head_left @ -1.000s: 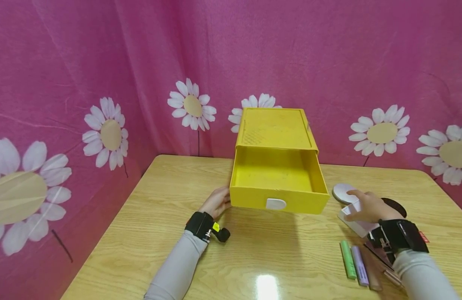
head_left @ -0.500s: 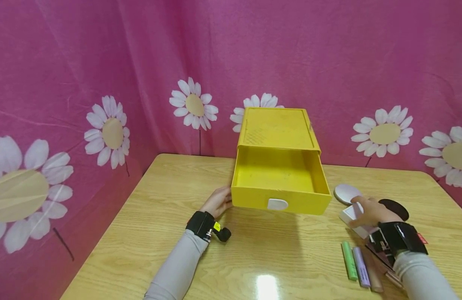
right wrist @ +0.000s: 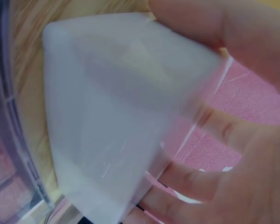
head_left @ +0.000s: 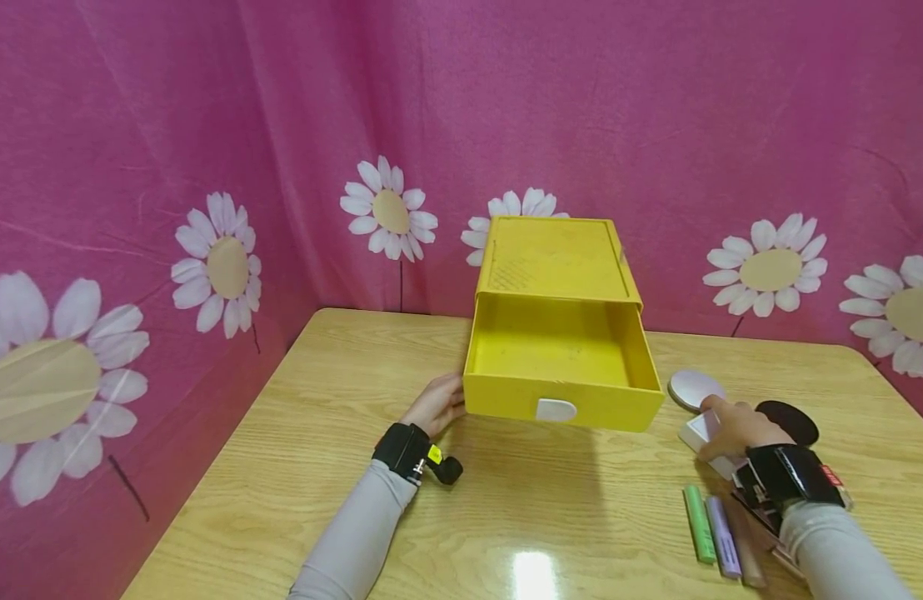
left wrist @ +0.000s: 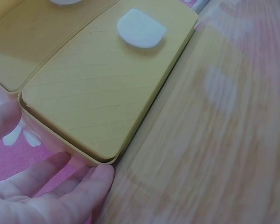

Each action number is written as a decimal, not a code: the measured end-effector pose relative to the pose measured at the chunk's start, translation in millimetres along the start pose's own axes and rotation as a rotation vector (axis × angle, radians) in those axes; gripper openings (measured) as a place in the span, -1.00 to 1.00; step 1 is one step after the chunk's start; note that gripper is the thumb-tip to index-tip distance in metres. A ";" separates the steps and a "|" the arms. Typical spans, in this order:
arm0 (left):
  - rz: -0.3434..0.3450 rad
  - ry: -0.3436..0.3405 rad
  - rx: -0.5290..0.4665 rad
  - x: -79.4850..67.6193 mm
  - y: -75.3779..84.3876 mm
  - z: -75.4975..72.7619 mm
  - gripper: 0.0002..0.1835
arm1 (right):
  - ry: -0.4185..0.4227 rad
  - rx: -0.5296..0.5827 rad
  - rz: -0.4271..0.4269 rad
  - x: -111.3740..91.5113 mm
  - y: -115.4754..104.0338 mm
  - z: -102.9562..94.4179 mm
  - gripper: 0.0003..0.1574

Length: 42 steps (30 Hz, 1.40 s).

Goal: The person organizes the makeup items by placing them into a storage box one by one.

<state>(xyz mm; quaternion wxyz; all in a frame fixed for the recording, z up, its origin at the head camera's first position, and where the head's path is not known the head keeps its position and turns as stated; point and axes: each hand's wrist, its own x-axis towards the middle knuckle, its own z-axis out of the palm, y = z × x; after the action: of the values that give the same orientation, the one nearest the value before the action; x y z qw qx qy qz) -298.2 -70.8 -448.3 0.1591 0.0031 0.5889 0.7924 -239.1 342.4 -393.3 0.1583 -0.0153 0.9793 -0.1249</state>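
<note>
A yellow drawer cabinet (head_left: 559, 258) stands at the back of the table, its upper drawer (head_left: 506, 396) pulled out and bare inside. In the left wrist view, a lower drawer (left wrist: 98, 88) with a white handle (left wrist: 142, 29) sits closed. My left hand (head_left: 435, 404) rests its fingertips against the cabinet's left side, fingers loosely bent. On the right, my right hand (head_left: 746, 431) grips a small white box (right wrist: 107, 102), thumb on one side and fingers on the other. Part of the box is hidden by the hand in the head view.
A round silvery compact (head_left: 694, 389) lies behind the white box, and a black oval item (head_left: 791, 421) beside the right hand. Nearer me lie a green tube (head_left: 699, 525), a purple tube (head_left: 724, 537) and a brown one (head_left: 748, 550). A clear-edged case (right wrist: 11, 140) shows in the right wrist view.
My right hand has settled lower around the white box, its fingers closing on it. The left hand stays at the cabinet's side, and the drawer has not moved.
</note>
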 end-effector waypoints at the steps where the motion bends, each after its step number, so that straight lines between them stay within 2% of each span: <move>1: 0.000 0.001 0.002 0.1 -0.1 0.0 -0.60 | 0.001 0.001 0.002 0.1 -0.1 0.3 -0.03; 14: -0.005 0.007 -0.008 0.1 -0.3 0.8 -0.60 | 0.018 -0.004 -0.020 0.7 1.5 1.4 -0.05; 22: 0.009 0.002 -0.014 0.3 -1.8 0.5 -0.59 | 0.077 0.002 -0.138 -1.9 -4.3 -5.2 -0.13; 26: 0.017 0.003 -0.014 0.6 -1.6 1.7 -0.60 | 0.066 0.071 -0.171 -10.3 -17.7 -20.3 -0.12; 31: 0.009 0.018 -0.017 1.1 -1.6 2.8 -0.61 | 0.149 0.110 -0.287 -22.4 -34.4 -44.7 -0.14; 40: -0.009 0.027 -0.010 1.2 -0.2 2.9 -0.61 | 0.373 -0.060 -0.447 -51.8 -71.5 -101.8 -0.16; 42: -0.004 0.023 -0.010 1.1 -0.1 1.8 -0.60 | 0.390 -0.081 -0.479 -56.0 -81.3 -111.7 -0.16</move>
<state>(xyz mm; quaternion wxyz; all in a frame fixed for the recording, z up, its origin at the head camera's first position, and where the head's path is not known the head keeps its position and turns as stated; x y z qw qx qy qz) -298.9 -68.8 -448.1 0.1540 -0.0079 0.5869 0.7949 -221.8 294.3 -253.2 -0.0672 -0.2276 0.9640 -0.1199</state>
